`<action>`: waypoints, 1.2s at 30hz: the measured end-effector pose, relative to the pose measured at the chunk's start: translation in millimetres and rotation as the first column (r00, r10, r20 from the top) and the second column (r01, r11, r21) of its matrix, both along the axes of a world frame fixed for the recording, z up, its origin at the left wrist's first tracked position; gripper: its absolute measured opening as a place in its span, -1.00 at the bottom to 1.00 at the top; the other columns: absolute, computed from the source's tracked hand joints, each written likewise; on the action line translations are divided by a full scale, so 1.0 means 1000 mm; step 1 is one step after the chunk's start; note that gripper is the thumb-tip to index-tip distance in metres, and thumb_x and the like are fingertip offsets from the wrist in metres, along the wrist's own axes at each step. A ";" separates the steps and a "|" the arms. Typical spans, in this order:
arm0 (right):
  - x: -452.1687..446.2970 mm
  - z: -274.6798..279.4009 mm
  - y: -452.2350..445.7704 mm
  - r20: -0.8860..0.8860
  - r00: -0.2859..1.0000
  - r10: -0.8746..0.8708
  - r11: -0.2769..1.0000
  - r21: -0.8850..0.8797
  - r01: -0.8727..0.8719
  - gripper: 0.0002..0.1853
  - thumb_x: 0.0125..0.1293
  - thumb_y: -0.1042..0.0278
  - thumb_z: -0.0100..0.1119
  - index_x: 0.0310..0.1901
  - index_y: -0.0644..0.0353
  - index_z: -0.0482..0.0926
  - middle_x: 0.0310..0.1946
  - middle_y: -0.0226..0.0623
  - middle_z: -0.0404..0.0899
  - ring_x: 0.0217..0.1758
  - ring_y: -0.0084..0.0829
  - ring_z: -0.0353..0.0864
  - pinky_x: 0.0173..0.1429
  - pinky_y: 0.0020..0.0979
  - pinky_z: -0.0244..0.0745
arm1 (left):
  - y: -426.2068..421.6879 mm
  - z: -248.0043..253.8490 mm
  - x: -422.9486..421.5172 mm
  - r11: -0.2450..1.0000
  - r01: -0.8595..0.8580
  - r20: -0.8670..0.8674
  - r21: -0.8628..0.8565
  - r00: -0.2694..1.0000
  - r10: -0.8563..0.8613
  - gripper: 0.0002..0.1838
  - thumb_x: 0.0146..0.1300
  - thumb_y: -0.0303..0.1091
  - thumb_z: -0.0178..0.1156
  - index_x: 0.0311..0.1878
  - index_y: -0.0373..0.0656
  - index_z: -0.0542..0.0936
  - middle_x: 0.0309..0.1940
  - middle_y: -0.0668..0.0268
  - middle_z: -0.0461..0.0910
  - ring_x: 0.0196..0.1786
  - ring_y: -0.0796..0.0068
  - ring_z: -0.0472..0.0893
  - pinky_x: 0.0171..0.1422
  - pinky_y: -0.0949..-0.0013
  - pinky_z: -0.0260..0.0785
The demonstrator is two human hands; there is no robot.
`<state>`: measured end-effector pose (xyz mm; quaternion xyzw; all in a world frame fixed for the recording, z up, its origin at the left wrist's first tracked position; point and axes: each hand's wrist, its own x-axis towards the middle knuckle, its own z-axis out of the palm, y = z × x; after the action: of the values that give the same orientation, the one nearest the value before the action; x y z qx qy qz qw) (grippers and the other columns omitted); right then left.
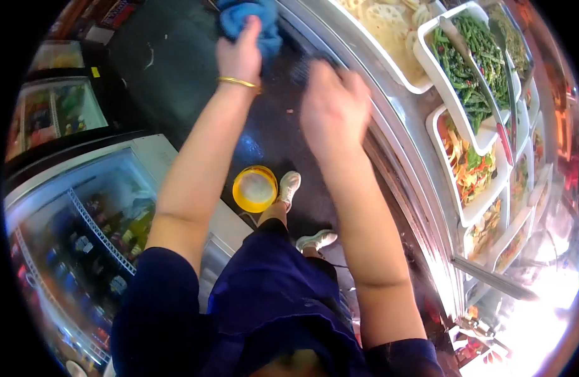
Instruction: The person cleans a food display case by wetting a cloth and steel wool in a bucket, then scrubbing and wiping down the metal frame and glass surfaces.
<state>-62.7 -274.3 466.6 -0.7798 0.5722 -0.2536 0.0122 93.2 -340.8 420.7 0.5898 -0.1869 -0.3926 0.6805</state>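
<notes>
At the top of the head view, my left hand (pixel 241 55), with a gold bangle at its wrist, is closed on a bunched blue cloth (pixel 250 24). Its thumb lies over the fabric. My right hand (pixel 337 103), smeared by motion, is curled beside the metal counter edge. A dark grey, rough-looking pad (pixel 301 70) shows at its fingers, too blurred to name exactly. Both arms reach forward above the dark floor.
On my right, a metal counter (pixel 380 94) holds white food trays, including green beans (pixel 468 72) with tongs (pixel 481 75). A yellow bucket (pixel 255 189) stands by my feet. Glass-door fridges (pixel 107 213) line the left. The floor (pixel 176 69) is dark.
</notes>
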 end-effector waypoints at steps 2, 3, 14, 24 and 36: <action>-0.045 0.012 0.039 0.013 1.000 -0.005 0.996 0.084 0.004 -0.66 -0.02 0.49 0.24 -0.12 0.13 0.59 -0.21 -0.24 0.64 -0.11 -0.16 0.58 0.01 -0.11 0.50 | 0.002 -0.006 -0.021 0.974 0.222 0.234 -0.046 0.950 -0.206 -0.29 0.27 0.08 0.33 0.18 -0.41 0.46 0.12 0.02 0.55 0.11 0.13 0.57 0.26 0.14 0.39; -0.076 0.003 0.060 0.001 0.999 0.053 0.999 -0.010 -0.053 -0.54 -0.08 0.49 0.27 -0.02 0.14 0.60 -0.09 -0.22 0.67 -0.05 -0.16 0.59 0.06 -0.12 0.49 | 0.002 -0.029 -0.037 0.992 0.117 0.426 -0.040 0.900 -0.089 -0.24 0.29 0.12 0.29 0.23 -0.41 0.42 0.21 -0.08 0.45 0.21 0.02 0.49 0.34 0.09 0.30; -0.261 0.045 0.264 0.224 0.966 -0.128 0.986 0.137 0.099 -0.41 -0.12 0.70 0.14 0.10 0.37 0.52 -0.08 -0.02 0.62 -0.02 -0.01 0.57 0.13 -0.12 0.47 | 0.152 -0.031 -0.223 0.983 0.174 0.509 -0.053 0.852 -0.123 -0.28 0.33 0.16 0.20 0.32 -0.24 0.37 0.24 -0.27 0.26 0.32 -0.24 0.31 0.44 -0.03 0.10; -0.418 0.050 0.411 0.440 0.878 -0.189 0.982 0.100 0.161 -0.49 0.11 0.70 -0.05 0.17 0.55 0.38 0.01 0.08 0.51 -0.04 -0.21 0.59 0.12 -0.25 0.54 | 0.351 -0.040 -0.439 0.944 0.329 0.692 0.033 0.674 -0.259 -0.57 0.35 -0.21 0.22 0.20 -0.17 0.45 0.05 0.09 0.55 0.17 -0.04 0.48 0.53 -0.18 -0.21; -0.506 0.033 0.512 0.831 0.225 -0.509 0.764 0.316 0.563 -0.45 0.22 0.31 0.16 0.18 0.50 0.41 0.01 0.02 0.57 -0.02 -0.22 0.63 0.03 -0.28 0.63 | 0.461 -0.068 -0.565 0.857 0.510 0.558 -0.071 0.733 -0.390 -0.63 0.06 -0.32 0.39 -0.02 0.06 0.59 -0.06 0.25 0.53 0.01 0.14 0.53 0.28 0.06 0.23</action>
<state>-568.6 238.0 499.4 -0.2822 0.7019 -0.6227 0.1998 -471.5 120.2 352.9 0.5320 -0.5451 -0.3469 0.5473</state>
